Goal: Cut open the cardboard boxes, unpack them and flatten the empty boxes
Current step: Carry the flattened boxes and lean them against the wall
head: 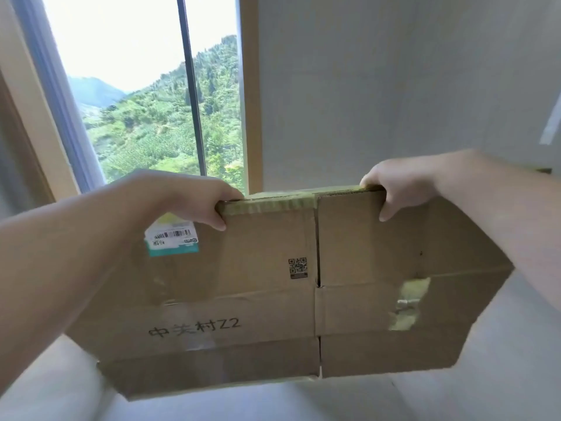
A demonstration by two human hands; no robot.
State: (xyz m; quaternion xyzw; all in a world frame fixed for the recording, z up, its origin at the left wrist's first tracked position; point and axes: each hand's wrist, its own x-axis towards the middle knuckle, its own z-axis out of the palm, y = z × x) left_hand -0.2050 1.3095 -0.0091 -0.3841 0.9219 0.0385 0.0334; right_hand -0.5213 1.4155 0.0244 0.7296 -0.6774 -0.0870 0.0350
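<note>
Gripping the far top edge of a flattened brown cardboard box [273, 287], the left hand [194, 199] curls its fingers over the rim near the left corner, thumb on the near face. The right hand [397, 186] pinches the same edge toward the right, thumb pressed down on the near face. The box hangs in the air between both arms, its panels opened flat toward the viewer. A white and teal shipping label [171, 238] sits on the upper left panel, a small QR code [298, 267] near the middle seam, and torn clear tape [408, 302] on the right panel. Behind, a window [145, 95] shows green hillsides beside a pale grey wall [394, 86].
</note>
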